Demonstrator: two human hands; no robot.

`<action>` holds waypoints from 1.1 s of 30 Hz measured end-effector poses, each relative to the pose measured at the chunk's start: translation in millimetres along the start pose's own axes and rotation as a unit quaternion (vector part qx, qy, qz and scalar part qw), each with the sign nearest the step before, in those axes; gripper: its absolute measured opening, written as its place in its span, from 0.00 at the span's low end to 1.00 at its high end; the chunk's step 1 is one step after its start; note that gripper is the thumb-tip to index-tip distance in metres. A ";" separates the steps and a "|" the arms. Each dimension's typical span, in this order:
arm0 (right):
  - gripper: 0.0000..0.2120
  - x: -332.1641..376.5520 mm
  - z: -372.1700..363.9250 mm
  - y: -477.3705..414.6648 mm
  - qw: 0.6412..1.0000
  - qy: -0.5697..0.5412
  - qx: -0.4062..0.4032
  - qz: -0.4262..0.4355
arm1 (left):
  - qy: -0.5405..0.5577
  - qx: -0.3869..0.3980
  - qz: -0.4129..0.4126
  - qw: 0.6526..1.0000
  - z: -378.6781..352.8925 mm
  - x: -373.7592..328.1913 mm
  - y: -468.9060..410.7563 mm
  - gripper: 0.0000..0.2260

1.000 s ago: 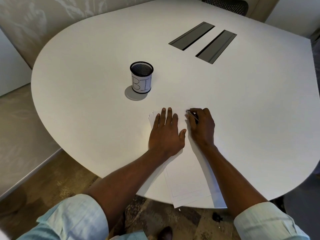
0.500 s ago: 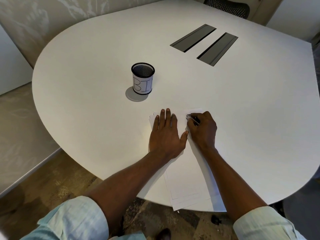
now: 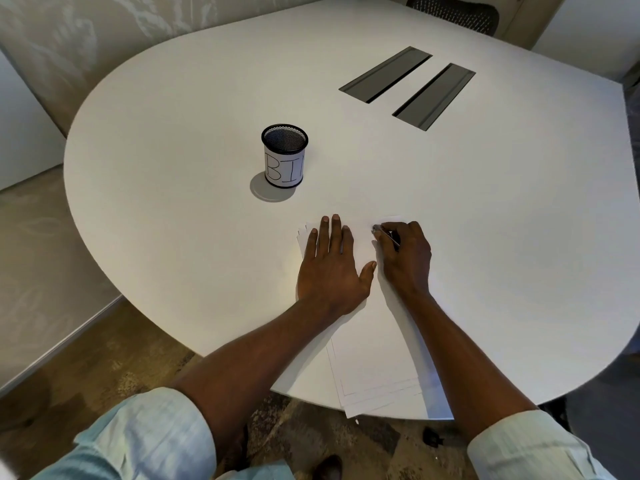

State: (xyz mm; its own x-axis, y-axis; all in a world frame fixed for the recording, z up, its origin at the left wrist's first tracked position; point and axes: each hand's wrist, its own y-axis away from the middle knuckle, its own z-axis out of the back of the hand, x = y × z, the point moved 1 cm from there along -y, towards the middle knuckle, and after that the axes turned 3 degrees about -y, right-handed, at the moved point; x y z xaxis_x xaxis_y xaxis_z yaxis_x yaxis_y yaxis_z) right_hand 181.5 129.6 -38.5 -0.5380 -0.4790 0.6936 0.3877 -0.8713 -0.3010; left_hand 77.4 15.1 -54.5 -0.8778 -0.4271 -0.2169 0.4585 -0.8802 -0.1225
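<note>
A loose stack of white paper sheets (image 3: 377,355) lies on the white table (image 3: 173,168), its near end hanging over the table's front edge. My left hand (image 3: 330,265) rests flat on the upper left part of the stack, fingers straight. Just to its right, my right hand (image 3: 405,254) grips a thin pen (image 3: 384,233) with curled fingers. The pen's tip touches the top sheet near its far edge.
A black mesh cup (image 3: 284,160) with a paper label reading "BI" stands upright beyond the hands, to the left. Two dark cable slots (image 3: 407,86) are set into the table farther back. A mesh chair back (image 3: 453,10) shows behind the table.
The hands keep nearly the same place on the paper; the right hand with the pen has shifted very slightly. The view has tilted a little.
</note>
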 end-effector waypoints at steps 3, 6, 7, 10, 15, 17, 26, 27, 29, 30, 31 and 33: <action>0.12 2.3 3.3 0.4 0.994 -0.093 -0.014 -0.063 | -0.004 0.003 0.000 1.000 0.2 0.0 -0.5 0.39; 0.14 3.4 9.7 -0.6 0.983 -0.149 -0.049 -0.099 | -0.002 0.007 0.003 1.000 0.1 -0.5 -1.1 0.40; 0.14 3.0 11.3 -0.7 0.981 -0.155 -0.052 -0.103 | 0.000 0.006 0.003 1.000 0.0 -0.5 -0.7 0.40; 0.13 1.7 12.2 -1.5 0.976 -0.174 -0.061 -0.115 | 0.005 0.003 0.004 1.000 0.5 -0.3 -0.8 0.40; 0.11 -1.2 6.8 -1.7 0.991 -0.096 -0.047 -0.078 | 0.013 -0.003 0.007 1.000 1.3 0.2 -0.5 0.40; 0.10 -2.5 4.5 -2.5 0.995 -0.073 -0.037 -0.062 | 0.016 -0.009 0.006 1.000 1.2 0.5 -0.2 0.39; 0.09 -5.9 -2.1 -5.6 1.000 -0.003 -0.017 -0.020 | 0.016 -0.017 0.005 1.000 0.4 1.1 0.1 0.39; 0.08 -5.1 -1.7 -5.3 1.000 -0.002 -0.014 -0.020 | 0.016 -0.015 0.003 1.000 0.5 1.0 0.1 0.39; 0.08 -1.9 0.0 -4.2 0.999 -0.027 -0.008 -0.030 | 0.015 -0.010 0.000 1.000 1.2 0.6 0.4 0.39; 0.07 0.3 1.6 -2.8 0.997 -0.058 -0.010 -0.041 | 0.014 -0.008 0.000 1.000 1.3 0.3 0.4 0.39; 0.06 2.3 3.5 -1.4 0.993 -0.101 -0.015 -0.057 | 0.013 -0.006 0.000 1.000 1.1 0.2 0.6 0.39; 0.07 4.5 7.7 0.8 0.980 -0.171 -0.040 -0.089 | 0.012 -0.003 0.001 1.000 1.1 0.2 0.7 0.39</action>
State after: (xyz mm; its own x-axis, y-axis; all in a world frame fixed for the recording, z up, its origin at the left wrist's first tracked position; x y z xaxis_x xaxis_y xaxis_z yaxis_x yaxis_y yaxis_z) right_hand 185.1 127.6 -30.6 -0.3041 -0.2672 0.9144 0.2425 -0.9499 -0.1970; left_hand 77.3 14.2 -53.6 -0.8731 -0.4239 -0.2407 0.4616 -0.8777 -0.1286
